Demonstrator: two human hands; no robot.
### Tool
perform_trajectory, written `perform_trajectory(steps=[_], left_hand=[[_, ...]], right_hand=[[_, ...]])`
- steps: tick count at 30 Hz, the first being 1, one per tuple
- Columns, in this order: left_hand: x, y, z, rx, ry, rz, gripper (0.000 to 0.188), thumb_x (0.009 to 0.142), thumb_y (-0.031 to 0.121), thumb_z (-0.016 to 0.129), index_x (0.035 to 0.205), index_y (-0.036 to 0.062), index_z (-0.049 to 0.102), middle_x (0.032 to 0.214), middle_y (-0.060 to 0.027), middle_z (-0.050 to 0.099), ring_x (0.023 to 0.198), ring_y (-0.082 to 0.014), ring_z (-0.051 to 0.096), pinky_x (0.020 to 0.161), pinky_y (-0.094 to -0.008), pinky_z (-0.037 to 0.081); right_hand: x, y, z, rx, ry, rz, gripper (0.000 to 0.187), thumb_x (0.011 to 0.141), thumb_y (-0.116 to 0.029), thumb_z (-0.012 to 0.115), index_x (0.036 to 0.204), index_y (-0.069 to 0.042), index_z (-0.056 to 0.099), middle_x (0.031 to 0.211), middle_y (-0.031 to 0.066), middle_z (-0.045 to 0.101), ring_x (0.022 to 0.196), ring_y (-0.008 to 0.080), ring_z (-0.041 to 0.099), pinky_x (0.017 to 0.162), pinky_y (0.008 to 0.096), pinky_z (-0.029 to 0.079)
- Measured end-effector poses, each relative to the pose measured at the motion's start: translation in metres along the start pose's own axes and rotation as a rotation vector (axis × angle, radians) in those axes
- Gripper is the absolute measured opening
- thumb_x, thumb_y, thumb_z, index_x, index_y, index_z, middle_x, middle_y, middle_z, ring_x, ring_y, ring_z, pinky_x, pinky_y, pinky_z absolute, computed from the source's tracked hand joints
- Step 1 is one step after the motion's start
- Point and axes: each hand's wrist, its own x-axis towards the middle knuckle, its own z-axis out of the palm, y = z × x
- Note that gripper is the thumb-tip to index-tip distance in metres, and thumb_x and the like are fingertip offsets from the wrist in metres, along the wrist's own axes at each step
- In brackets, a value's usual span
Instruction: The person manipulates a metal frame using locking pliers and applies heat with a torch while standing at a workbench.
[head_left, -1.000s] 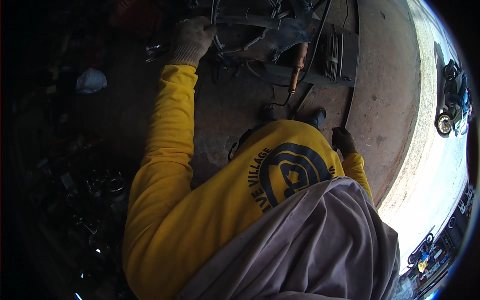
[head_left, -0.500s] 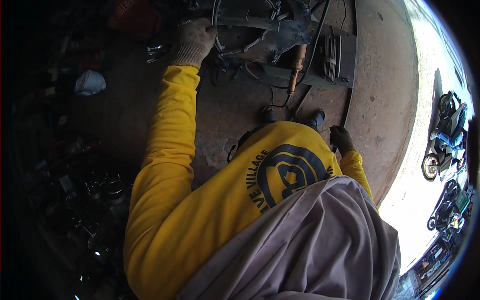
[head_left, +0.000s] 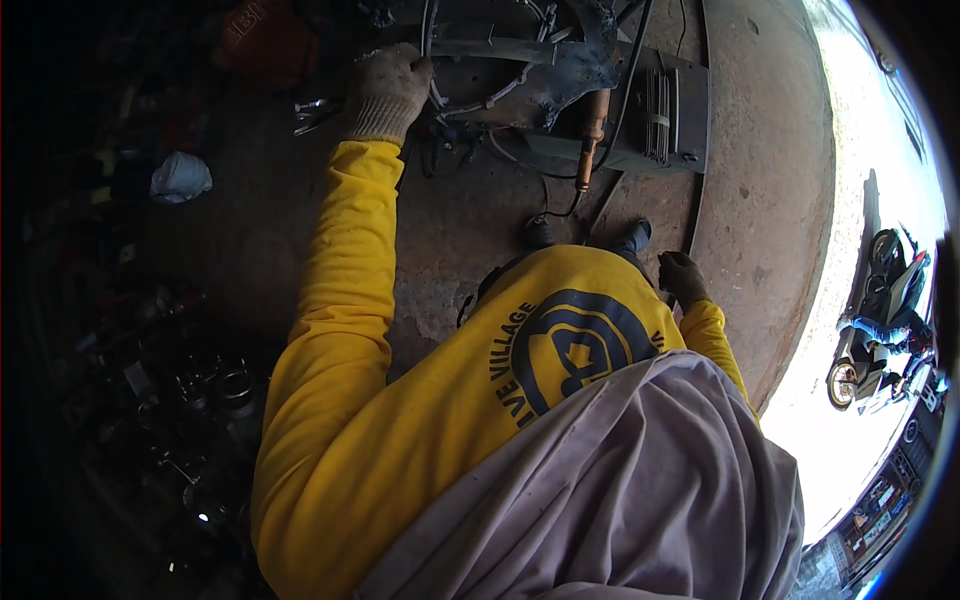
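Note:
My left hand [head_left: 386,88], in a pale knit work glove, is closed at the left edge of a dark metal frame [head_left: 480,72]. The hand touches the frame beside its ring-shaped rim; the fingertips are partly hidden. A copper-coloured tool handle [head_left: 592,135] with a cable at its lower end, like a welding electrode holder, hangs at the frame's front right. Down by my right side, my right hand [head_left: 682,278] wears a dark glove with its fingers curled. Whatever it may hold is hidden.
A dark box [head_left: 690,110] with a banded bundle of thin rods [head_left: 656,122] stands behind the handle. Cables cross the floor near my feet. Shiny tools [head_left: 315,112], a white bag [head_left: 181,177] and a red object [head_left: 265,40] lie left. Motorcycles [head_left: 880,290] are outside at right.
The view has shifted slightly, and my left hand appears a little lower, still at the frame. My right hand is nearly unchanged. Outside, a motorcycle and a person on it appear in different positions.

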Motion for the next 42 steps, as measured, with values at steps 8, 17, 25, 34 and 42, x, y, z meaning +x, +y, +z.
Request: perform_trajectory(steps=[8, 17, 25, 34, 42], left_hand=[[-0.002, 0.013, -0.017, -0.204, -0.12, -0.232, 0.032, 0.094, 0.041, 0.059, 0.1, 0.0123, 0.073, 0.098, -0.0159, 0.073, 0.094, -0.036, 0.071, 0.084, -0.0456, 0.057], [-0.001, 0.009, -0.01, -0.173, -0.126, -0.19, 0.031, 0.095, 0.04, 0.059, 0.096, 0.0124, 0.072, 0.096, -0.0145, 0.074, 0.094, -0.0345, 0.071, 0.083, -0.0446, 0.057], [-0.002, 0.009, -0.013, -0.236, -0.14, -0.237, 0.03, 0.094, 0.04, 0.061, 0.098, 0.0117, 0.072, 0.094, -0.0149, 0.073, 0.092, -0.0347, 0.071, 0.082, -0.0444, 0.057], [-0.004, 0.014, -0.015, -0.212, -0.088, -0.223, 0.03, 0.094, 0.039, 0.061, 0.103, 0.0133, 0.073, 0.098, -0.0157, 0.073, 0.094, -0.0363, 0.071, 0.083, -0.045, 0.057], [-0.004, 0.012, -0.011, -0.174, -0.081, -0.211, 0.028, 0.094, 0.037, 0.061, 0.1, 0.0122, 0.073, 0.098, -0.0155, 0.073, 0.093, -0.0371, 0.071, 0.082, -0.0452, 0.057]], right_hand=[[-0.001, -0.002, 0.0, 0.035, 0.004, 0.009, 0.035, 0.097, -0.03, 0.068, 0.115, -0.001, 0.067, 0.074, 0.0034, 0.062, 0.056, 0.0148, 0.057, 0.051, 0.0304, 0.047], [-0.011, 0.001, -0.001, 0.009, 0.025, 0.057, 0.035, 0.096, -0.03, 0.068, 0.116, -0.001, 0.067, 0.075, 0.0039, 0.064, 0.057, 0.015, 0.058, 0.052, 0.0306, 0.048], [-0.012, 0.003, -0.005, 0.061, 0.019, 0.061, 0.042, 0.097, -0.032, 0.068, 0.119, 0.004, 0.065, 0.079, 0.0067, 0.064, 0.06, 0.0173, 0.06, 0.053, 0.0322, 0.049], [-0.006, 0.019, -0.005, 0.105, 0.025, 0.081, 0.032, 0.096, -0.028, 0.068, 0.116, -0.002, 0.067, 0.073, 0.0038, 0.063, 0.056, 0.0165, 0.057, 0.051, 0.0321, 0.048], [-0.014, 0.041, -0.009, 0.166, 0.055, 0.166, 0.033, 0.096, -0.029, 0.067, 0.116, -0.002, 0.066, 0.074, 0.0044, 0.063, 0.058, 0.0175, 0.059, 0.052, 0.0333, 0.048]])
